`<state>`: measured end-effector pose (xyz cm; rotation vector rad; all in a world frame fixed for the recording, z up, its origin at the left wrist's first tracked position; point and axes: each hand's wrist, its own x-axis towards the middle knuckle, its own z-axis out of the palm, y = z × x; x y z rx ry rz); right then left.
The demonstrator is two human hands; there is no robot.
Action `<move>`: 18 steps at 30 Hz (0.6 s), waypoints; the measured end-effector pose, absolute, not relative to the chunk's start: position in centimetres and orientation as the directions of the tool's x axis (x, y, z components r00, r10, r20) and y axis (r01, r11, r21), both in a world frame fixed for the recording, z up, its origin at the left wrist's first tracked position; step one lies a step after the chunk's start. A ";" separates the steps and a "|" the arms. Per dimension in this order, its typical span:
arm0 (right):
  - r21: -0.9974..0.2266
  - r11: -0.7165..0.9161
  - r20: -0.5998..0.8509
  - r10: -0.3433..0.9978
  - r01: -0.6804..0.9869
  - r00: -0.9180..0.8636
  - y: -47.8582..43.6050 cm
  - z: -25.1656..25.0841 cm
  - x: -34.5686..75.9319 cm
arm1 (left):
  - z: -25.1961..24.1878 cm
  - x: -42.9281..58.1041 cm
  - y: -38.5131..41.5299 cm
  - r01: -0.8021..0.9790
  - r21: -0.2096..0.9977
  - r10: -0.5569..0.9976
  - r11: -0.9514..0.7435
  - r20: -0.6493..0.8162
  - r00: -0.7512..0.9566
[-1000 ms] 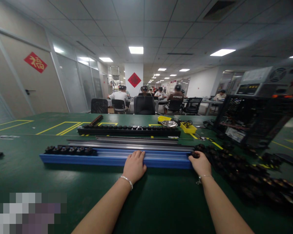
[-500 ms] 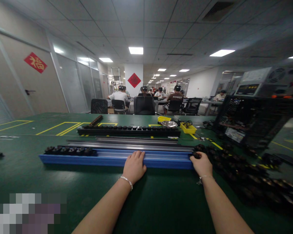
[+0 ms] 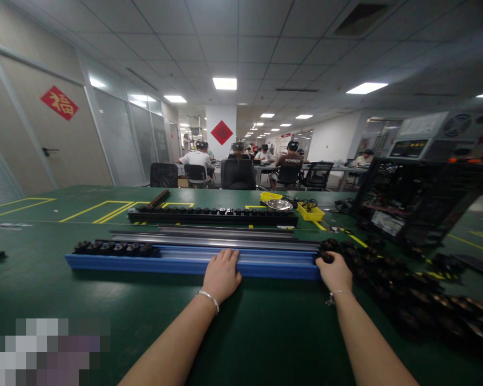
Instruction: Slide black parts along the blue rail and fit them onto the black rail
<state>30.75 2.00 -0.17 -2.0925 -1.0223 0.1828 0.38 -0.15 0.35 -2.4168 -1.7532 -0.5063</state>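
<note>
A long blue rail (image 3: 145, 261) lies across the green table (image 3: 64, 300) in front of me. Several black socket modules (image 3: 116, 247) sit in its left part. My left hand (image 3: 221, 274) rests on the rail's middle, fingers curled over its front edge. My right hand (image 3: 335, 271) is at the rail's right end, closed on a small black socket module (image 3: 325, 257). A heap of loose black modules (image 3: 406, 289) spreads to the right of that hand.
Grey metal rails (image 3: 213, 239) lie behind the blue one, then a black strip (image 3: 213, 216) filled with modules. Yellow bins (image 3: 309, 211) and a metal bowl (image 3: 279, 204) stand farther back. A black open computer case (image 3: 418, 201) stands at right. Several people sit at distant desks.
My right hand has shifted slightly to the right at the rail's end, still on the black module. My left hand has stayed where it was.
</note>
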 end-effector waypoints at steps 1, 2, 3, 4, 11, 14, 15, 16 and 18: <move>-0.704 -0.369 0.198 0.718 0.607 0.667 2.0 -0.2 30.7 | 0.3 0.4 -0.1 0.940 0.104 0.901 -0.326 0.336 0.275; -0.705 -0.370 0.199 0.715 0.605 0.670 2.0 -0.2 30.7 | 0.3 0.3 -0.1 0.939 0.104 0.899 -0.329 0.341 0.277; -0.707 -0.371 0.201 0.711 0.602 0.674 1.9 -0.2 30.7 | 0.2 0.3 -0.1 0.938 0.102 0.896 -0.332 0.345 0.280; -0.710 -0.373 0.201 0.706 0.597 0.679 1.9 -0.2 30.8 | 0.2 0.3 -0.1 0.937 0.101 0.894 -0.335 0.348 0.282; -0.698 -0.398 0.243 0.650 0.595 0.720 1.3 -0.3 31.9 | 0.2 0.3 -0.1 0.938 0.097 0.897 -0.332 0.340 0.282; -0.666 -0.423 0.277 0.625 0.614 0.730 0.6 0.1 32.3 | 0.1 0.2 0.0 0.939 0.083 0.896 -0.335 0.337 0.289; -0.650 -0.434 0.283 0.623 0.623 0.729 0.3 0.3 32.3 | 0.1 0.2 0.0 0.939 0.080 0.895 -0.335 0.340 0.291; -0.629 -0.445 0.291 0.626 0.638 0.724 0.0 0.6 32.3 | 0.0 0.2 0.0 0.938 0.079 0.893 -0.337 0.344 0.291; -0.573 -0.451 0.321 0.644 0.684 0.694 -0.9 1.2 32.3 | -0.1 0.1 0.1 0.936 0.080 0.887 -0.342 0.357 0.293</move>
